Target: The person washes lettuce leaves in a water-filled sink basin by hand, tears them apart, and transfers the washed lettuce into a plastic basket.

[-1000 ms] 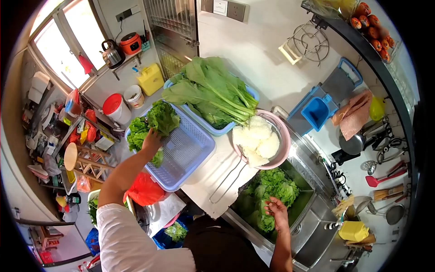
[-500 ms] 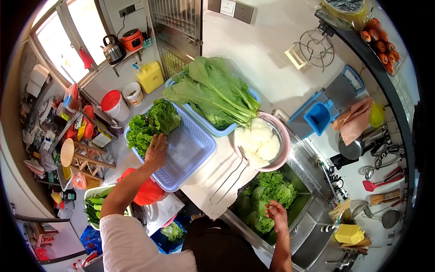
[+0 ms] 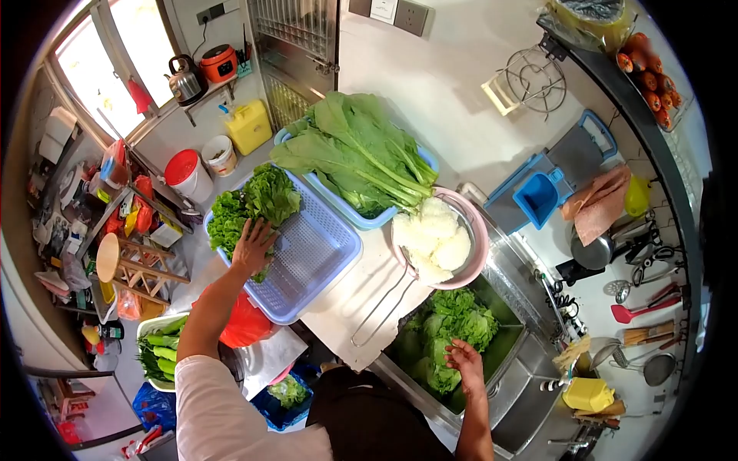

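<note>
My left hand [image 3: 253,247] lies with spread fingers on green leafy lettuce [image 3: 271,195] at the left end of a blue-purple plastic basket [image 3: 317,253]. The right part of that basket shows its bare perforated bottom. Over the sink [image 3: 508,376], my right hand [image 3: 466,364] hovers with loosely curled, parted fingers and nothing in it. More lettuce [image 3: 460,321] lies in the sink basin just beyond that hand. A second blue basket [image 3: 432,160] holds large long-stemmed leaves [image 3: 354,146]. Beside it, a pink basin [image 3: 481,244] contains white cauliflower-like pieces [image 3: 432,240] in a wire-handled strainer.
A red plastic bag [image 3: 244,323] hangs by the counter near my left forearm. Left of it are a green-and-white basket of green vegetables [image 3: 160,353] and a wooden stool [image 3: 108,258]. Utensils hang on the right wall. A white bucket with red lid [image 3: 189,177] stands behind.
My left hand has shifted over the lettuce and its fingers are now spread flat on it. My right hand stays above the sink with little change. The whole view has moved slightly.
</note>
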Motion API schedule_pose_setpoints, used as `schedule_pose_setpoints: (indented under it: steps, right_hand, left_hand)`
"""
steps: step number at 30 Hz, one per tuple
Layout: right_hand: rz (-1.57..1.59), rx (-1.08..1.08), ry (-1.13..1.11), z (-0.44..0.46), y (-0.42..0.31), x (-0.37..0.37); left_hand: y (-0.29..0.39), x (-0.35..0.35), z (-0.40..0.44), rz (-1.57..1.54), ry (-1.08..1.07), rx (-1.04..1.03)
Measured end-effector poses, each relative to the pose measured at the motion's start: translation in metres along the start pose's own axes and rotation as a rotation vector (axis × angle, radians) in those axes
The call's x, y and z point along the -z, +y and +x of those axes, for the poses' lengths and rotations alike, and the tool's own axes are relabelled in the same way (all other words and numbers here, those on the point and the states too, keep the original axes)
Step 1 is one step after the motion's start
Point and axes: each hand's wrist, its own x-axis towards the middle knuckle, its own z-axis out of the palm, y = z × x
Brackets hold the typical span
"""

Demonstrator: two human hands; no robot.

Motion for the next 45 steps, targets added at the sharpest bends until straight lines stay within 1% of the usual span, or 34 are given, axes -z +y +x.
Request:
schedule_pose_setpoints:
  steps: [4, 7, 8, 14, 17, 18, 21, 25, 27, 29, 30, 31, 32, 34, 35, 37, 39, 40, 42, 43, 44, 45]
  right_hand:
    - [0.011, -0.014, 0.011, 0.002, 0.008, 0.007]
    - [0.03, -0.036, 0.01, 0.004, 0.011, 0.008]
    - [0.033, -0.038, 0.008, 0.005, 0.011, 0.009]
    - [0.05, -0.049, -0.015, 0.009, 0.019, 0.017]
    - [0.04, -0.059, -0.015, 0.011, 0.025, 0.021]
    - [0.033, -0.057, -0.015, 0.012, 0.026, 0.021]
    - [0.002, -0.06, -0.014, 0.011, 0.027, 0.026]
    - [0.061, -0.075, 0.012, 0.014, 0.041, 0.039]
    - [0.068, -0.104, 0.088, 0.009, 0.04, 0.045]
    - [0.051, -0.019, 0.103, 0.012, 0.056, 0.066]
    - [0.045, -0.062, 0.171, 0.016, 0.071, 0.08]
    - [0.04, -0.098, 0.224, 0.023, 0.082, 0.094]
    - [0.062, -0.128, 0.27, 0.025, 0.089, 0.104]
    - [0.109, -0.178, 0.306, 0.029, 0.11, 0.124]
    - [0.134, -0.2, 0.302, 0.035, 0.128, 0.135]
    - [0.23, -0.232, 0.276, 0.046, 0.169, 0.154]
    - [0.37, -0.244, 0.237, 0.053, 0.207, 0.17]
    - [0.276, -0.368, 0.393, 0.054, 0.195, 0.159]
    - [0.155, -0.388, 0.359, 0.063, 0.207, 0.156]
    - [0.093, -0.399, 0.337, 0.065, 0.214, 0.155]
    - [0.044, -0.432, 0.317, 0.07, 0.221, 0.153]
    - [-0.027, -0.432, 0.268, 0.08, 0.24, 0.155]
  left_hand:
    - [0.007, 0.007, -0.002, -0.04, 0.11, -0.04]
    - [0.02, 0.003, -0.011, 0.332, 0.116, -0.15]
    - [0.024, 0.007, -0.016, 0.119, 0.041, -0.161]
    - [0.028, 0.002, -0.022, 0.113, 0.009, -0.023]
    - [0.014, -0.003, -0.017, 0.018, -0.08, 0.003]
    - [0.013, -0.004, -0.016, 0.038, -0.127, 0.004]
    - [0.02, 0.006, -0.009, 0.043, -0.121, 0.013]
    - [0.03, 0.016, -0.01, -0.01, -0.067, 0.007]
    - [0.029, 0.003, -0.008, -0.029, -0.006, -0.019]
    - [0.025, -0.015, -0.006, -0.17, 0.157, -0.083]
    - [0.029, 0.002, -0.008, -0.335, 0.162, -0.092]
    - [0.038, 0.033, -0.009, -0.361, 0.15, -0.11]
    - [0.037, 0.03, -0.008, -0.304, 0.179, -0.106]
    - [0.045, 0.06, -0.009, -0.306, 0.263, -0.04]
    - [0.055, 0.085, -0.01, -0.367, 0.353, -0.008]
    - [0.1, 0.15, -0.015, -0.486, 0.522, 0.063]
    - [0.148, 0.2, -0.026, -0.665, 0.614, 0.117]
    - [0.176, 0.215, -0.031, -0.754, 0.658, 0.149]
    - [0.234, 0.226, -0.044, -0.97, 0.722, 0.078]
    - [0.268, 0.219, -0.05, -1.156, 0.739, -0.029]
    - [0.296, 0.197, -0.06, -1.175, 0.607, -0.097]
    - [0.338, 0.195, -0.052, -1.283, 0.562, -0.258]
